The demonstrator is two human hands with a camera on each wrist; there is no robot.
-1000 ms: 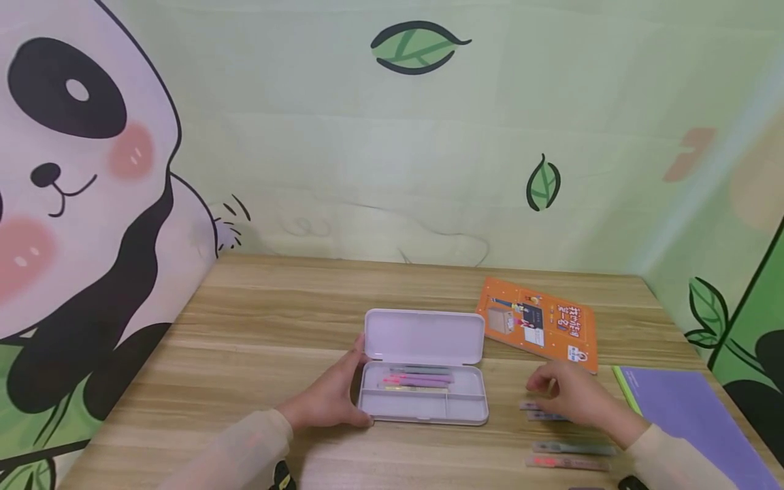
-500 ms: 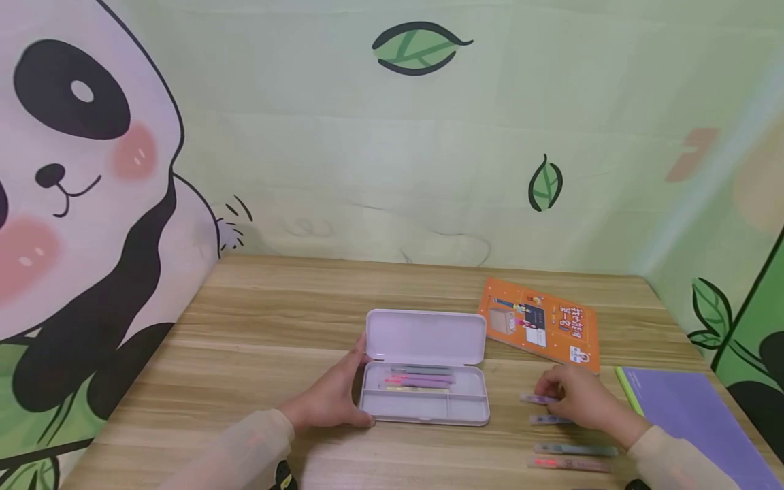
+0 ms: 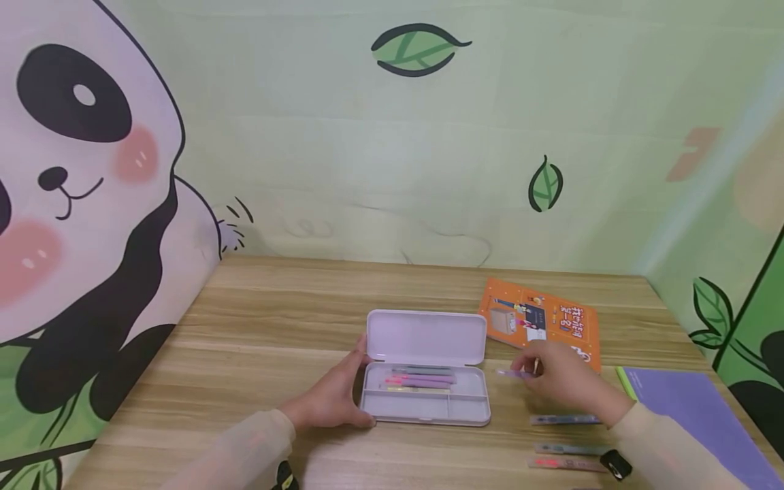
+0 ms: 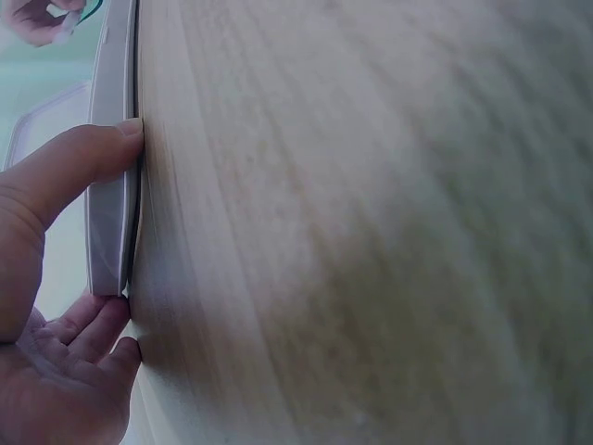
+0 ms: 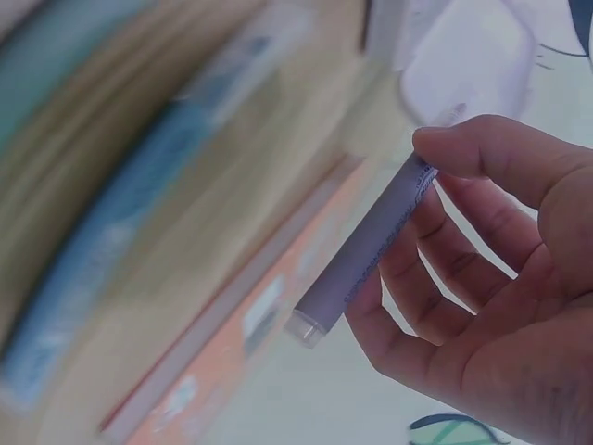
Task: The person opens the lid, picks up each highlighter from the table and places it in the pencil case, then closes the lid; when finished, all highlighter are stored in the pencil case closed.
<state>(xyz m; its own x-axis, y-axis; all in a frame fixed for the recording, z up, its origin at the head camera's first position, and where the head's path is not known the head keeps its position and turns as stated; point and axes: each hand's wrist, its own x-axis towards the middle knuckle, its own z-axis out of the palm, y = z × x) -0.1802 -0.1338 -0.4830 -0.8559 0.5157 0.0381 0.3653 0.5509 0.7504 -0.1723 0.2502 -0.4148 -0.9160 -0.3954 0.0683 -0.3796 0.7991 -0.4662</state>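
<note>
A white pencil case [image 3: 470, 408] lies with its lid [image 3: 427, 337] raised at the middle of the table. Several pens [image 3: 422, 382] rest in its back compartment. At the case's left end, my left hand [image 3: 331, 395] holds it, thumb [image 4: 102, 153] along the front side and the other fingers round the corner. My right hand [image 3: 566, 381] pinches a purple pen [image 5: 371, 241] between thumb and fingers, to the right of the case. Below that hand lie a blue pen [image 3: 560, 420], a grey-green pen [image 3: 563, 449] and a red pen [image 3: 560, 464].
An orange book [image 3: 505, 318] lies behind the right hand, near the case's lid. To the right is a purple notebook [image 3: 692, 415] with a green spine, partly behind the right sleeve [image 3: 661, 442]. A printed backdrop [image 3: 306, 136] stands behind the wooden table [image 3: 275, 313].
My right hand has picked up the purple pen from the row on the right and carried it up and left toward the case. The left hand has stayed at the case.
</note>
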